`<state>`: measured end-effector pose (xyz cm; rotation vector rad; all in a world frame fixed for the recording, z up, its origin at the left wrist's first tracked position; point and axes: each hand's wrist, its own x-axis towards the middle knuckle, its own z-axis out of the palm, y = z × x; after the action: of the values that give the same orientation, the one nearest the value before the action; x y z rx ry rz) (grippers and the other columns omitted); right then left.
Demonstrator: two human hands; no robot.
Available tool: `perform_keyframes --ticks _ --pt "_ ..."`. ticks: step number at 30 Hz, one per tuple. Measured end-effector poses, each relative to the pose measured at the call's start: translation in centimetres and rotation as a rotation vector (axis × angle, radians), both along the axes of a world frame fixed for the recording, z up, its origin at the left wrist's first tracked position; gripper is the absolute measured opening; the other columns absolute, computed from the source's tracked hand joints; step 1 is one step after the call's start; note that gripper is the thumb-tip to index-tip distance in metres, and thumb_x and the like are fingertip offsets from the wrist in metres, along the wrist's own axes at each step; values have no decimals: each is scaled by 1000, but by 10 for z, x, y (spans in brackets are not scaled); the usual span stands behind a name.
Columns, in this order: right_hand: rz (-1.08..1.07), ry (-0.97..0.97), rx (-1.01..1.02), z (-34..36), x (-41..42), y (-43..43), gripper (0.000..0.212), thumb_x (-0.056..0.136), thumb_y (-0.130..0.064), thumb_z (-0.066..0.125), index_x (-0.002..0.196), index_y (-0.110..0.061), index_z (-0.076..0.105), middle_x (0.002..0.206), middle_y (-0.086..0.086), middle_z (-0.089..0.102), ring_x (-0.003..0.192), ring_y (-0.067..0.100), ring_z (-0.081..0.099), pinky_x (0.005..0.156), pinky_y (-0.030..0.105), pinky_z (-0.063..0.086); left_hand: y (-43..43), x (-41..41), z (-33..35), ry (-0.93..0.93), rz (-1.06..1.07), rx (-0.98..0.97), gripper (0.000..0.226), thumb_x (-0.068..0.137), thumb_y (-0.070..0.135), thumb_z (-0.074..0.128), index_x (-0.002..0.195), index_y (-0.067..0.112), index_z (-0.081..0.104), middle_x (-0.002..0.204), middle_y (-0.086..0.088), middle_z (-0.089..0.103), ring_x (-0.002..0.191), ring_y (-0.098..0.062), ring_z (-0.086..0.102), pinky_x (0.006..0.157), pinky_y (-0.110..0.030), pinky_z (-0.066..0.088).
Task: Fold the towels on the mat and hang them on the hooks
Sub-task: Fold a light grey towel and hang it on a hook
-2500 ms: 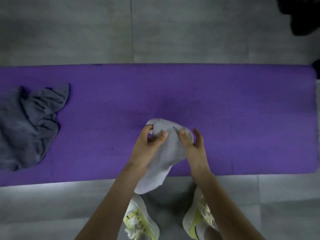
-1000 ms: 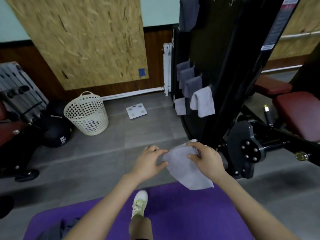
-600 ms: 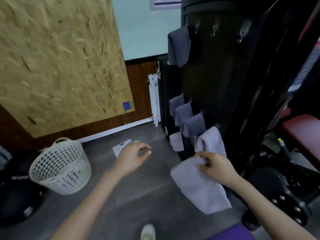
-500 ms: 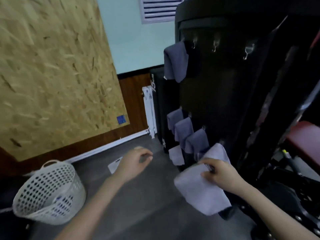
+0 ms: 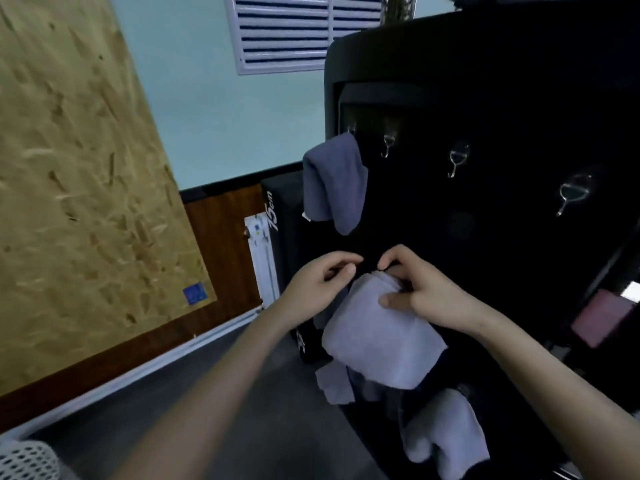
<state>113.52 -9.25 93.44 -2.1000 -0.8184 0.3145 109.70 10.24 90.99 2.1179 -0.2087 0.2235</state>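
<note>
Towel (image 5: 381,337), light grey, folded in several layers w/ stacked edges at top, is held up in front of black panel (image 5: 502,81), below the hooks (image 5: 457,161). R hand (image 5: 429,299) grips its top edge, thumb across the front. L hand (image 5: 318,285) is curled at the top-left corner; can't tell if it pinches cloth. Up-left, dark grey towel (image 5: 334,181) hangs off the end hook, w/ 3 bare ones to its right. More hung towels (image 5: 443,434) sit just under the lower edge.

On the black panel (image 5: 502,98) a dark towel (image 5: 334,181) is hung above the left hand (image 5: 317,285); pale towels (image 5: 443,434) are hung below the right hand (image 5: 426,296).
</note>
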Motion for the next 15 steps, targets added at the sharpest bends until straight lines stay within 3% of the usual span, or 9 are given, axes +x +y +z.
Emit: perform_keyframes --ticks 3,5,8,13,15 --pt "7 88 146 23 36 6 35 66 -17 65 97 -21 50 87 5 64 78 16 58 72 37 48 -9 38 20 53 -113 -214 34 98 18 43 132 20 47 127 9 54 120 1 48 101 -15 38" --pt "21 143 225 35 58 7 32 65 -13 66 94 -18 53 87 6 66 81 19 61 74 37 49 -13 60 28 83 -160 -343 32 99 17 41 129 23 48 125 8 56 119 -3 51 101 -22 41" --pt "10 178 287 49 88 9 31 65 -7 70 91 -17 56 82 4 67 79 19 62 73 32 49 -16 88 36 67 -130 -431 27 98 16 40 116 28 56 111 9 62 106 -2 58 90 -20 46" --pt "-95 130 303 66 121 20 27 76 9 66 92 -11 55 87 26 64 77 26 60 73 38 45 -9 129 51 52 -28 -590 14 92 10 50 100 16 59 94 -4 61 79 -5 61 70 -14 49" --pt "-155 69 343 72 134 27 25 76 7 67 89 -12 56 81 17 61 76 23 56 71 35 43 -5 147 59 7 15 -625 10 91 9 53 95 15 60 89 -3 60 73 -3 60 65 -13 49"
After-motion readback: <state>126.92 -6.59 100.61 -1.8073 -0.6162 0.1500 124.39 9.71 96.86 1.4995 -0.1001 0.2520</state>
